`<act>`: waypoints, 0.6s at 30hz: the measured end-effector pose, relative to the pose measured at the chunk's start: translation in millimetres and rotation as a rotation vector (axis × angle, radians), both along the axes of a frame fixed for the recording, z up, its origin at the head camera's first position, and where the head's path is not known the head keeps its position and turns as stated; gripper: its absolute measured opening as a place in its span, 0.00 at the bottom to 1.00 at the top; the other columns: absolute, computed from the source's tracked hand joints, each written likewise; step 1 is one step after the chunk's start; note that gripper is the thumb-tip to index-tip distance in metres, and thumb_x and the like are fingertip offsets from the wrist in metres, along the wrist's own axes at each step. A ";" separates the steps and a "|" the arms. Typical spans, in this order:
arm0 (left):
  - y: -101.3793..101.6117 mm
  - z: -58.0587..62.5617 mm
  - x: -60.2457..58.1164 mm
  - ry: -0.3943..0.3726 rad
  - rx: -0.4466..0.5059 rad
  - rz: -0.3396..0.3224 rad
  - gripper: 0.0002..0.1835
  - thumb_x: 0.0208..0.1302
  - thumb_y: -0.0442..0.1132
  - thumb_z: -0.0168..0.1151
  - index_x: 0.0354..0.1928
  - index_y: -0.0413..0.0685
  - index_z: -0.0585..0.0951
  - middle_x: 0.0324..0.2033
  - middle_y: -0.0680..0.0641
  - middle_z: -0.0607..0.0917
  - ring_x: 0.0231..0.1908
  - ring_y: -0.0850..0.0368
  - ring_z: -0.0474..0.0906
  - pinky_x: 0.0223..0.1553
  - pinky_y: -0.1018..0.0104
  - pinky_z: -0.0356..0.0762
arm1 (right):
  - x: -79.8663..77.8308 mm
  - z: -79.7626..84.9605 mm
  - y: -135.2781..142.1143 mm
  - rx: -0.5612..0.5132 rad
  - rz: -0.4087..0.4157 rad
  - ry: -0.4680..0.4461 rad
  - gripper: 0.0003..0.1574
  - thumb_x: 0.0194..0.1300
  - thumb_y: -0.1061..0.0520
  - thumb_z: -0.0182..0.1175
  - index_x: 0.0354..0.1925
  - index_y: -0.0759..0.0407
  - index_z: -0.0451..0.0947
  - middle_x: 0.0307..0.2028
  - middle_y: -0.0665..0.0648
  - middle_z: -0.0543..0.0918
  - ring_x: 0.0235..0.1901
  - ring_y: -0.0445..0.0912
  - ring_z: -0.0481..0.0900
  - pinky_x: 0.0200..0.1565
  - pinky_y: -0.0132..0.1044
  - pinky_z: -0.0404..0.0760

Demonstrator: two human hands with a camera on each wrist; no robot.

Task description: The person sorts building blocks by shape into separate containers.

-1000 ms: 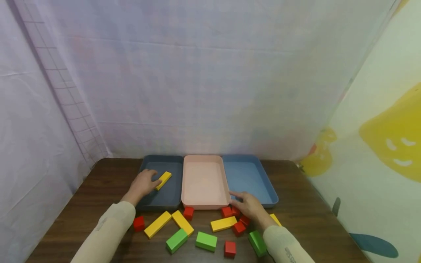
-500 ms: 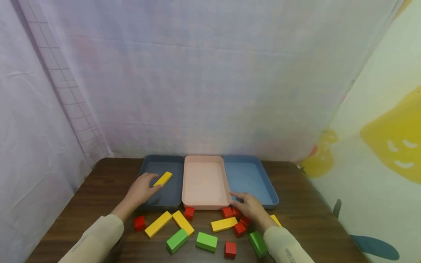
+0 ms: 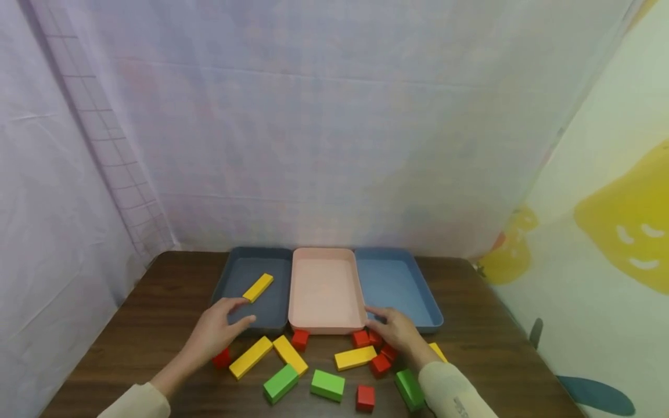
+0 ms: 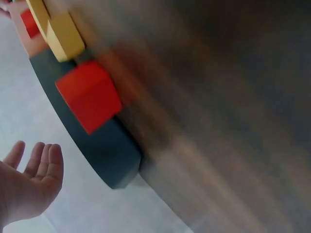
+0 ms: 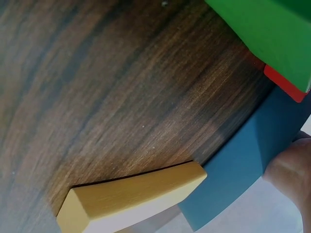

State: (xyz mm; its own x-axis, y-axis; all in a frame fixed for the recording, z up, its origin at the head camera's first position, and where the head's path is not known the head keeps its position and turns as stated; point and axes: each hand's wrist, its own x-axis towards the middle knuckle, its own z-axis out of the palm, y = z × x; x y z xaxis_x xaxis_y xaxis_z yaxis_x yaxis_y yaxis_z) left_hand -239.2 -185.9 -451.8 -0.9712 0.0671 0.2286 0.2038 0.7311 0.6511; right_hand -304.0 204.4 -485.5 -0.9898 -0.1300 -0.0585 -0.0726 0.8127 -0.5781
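My left hand (image 3: 214, 330) is over the near-left corner of the dark tray (image 3: 222, 281), fingers spread from the thumb, holding nothing. A yellow block (image 3: 258, 288) lies slanted in that tray, just beyond the fingertips. Partly behind this hand is a red cube (image 3: 222, 358); the left wrist view shows the red cube (image 4: 90, 94) against the tray's front wall. My right hand (image 3: 397, 330) rests at the near corner where the pink tray (image 3: 328, 290) meets the blue tray (image 3: 397, 284), fingers loosely bent and nothing seen in them. Several red cubes (image 3: 380, 365) sit beside and below it.
On the brown wooden table (image 3: 172, 296), before the trays, lie yellow blocks (image 3: 251, 357), green blocks (image 3: 327, 385) and a lone red cube (image 3: 365, 398). A dark green block (image 3: 409, 389) is near the right sleeve. A white curtain (image 3: 313, 128) hangs behind.
My left hand has let go of the yellow block in the dark tray and drawn back toward the tray's near edge. The right hand stays in place.
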 end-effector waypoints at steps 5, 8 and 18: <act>0.7 -4.2 22.9 -0.043 0.021 0.016 0.31 0.51 0.61 0.61 0.51 0.48 0.77 0.44 0.48 0.78 0.44 0.53 0.75 0.43 0.55 0.74 | 0.2 -2.0 -3.2 -0.006 -0.017 -0.028 0.27 0.56 0.38 0.60 0.55 0.35 0.74 0.52 0.57 0.75 0.50 0.54 0.71 0.50 0.59 0.66; 2.3 -7.9 34.0 -0.052 0.003 0.014 0.26 0.52 0.56 0.64 0.49 0.48 0.78 0.40 0.50 0.79 0.40 0.57 0.75 0.40 0.60 0.74 | -0.5 -2.1 -4.0 -0.004 -0.030 -0.040 0.27 0.55 0.38 0.60 0.55 0.34 0.73 0.53 0.57 0.74 0.50 0.54 0.71 0.51 0.60 0.65; 6.6 -19.4 55.7 -0.142 -0.021 -0.006 0.23 0.49 0.54 0.67 0.44 0.48 0.80 0.35 0.54 0.79 0.33 0.62 0.73 0.32 0.65 0.72 | -0.8 -2.4 -3.6 0.009 -0.032 -0.040 0.27 0.55 0.38 0.60 0.55 0.34 0.73 0.53 0.57 0.74 0.50 0.54 0.71 0.51 0.60 0.66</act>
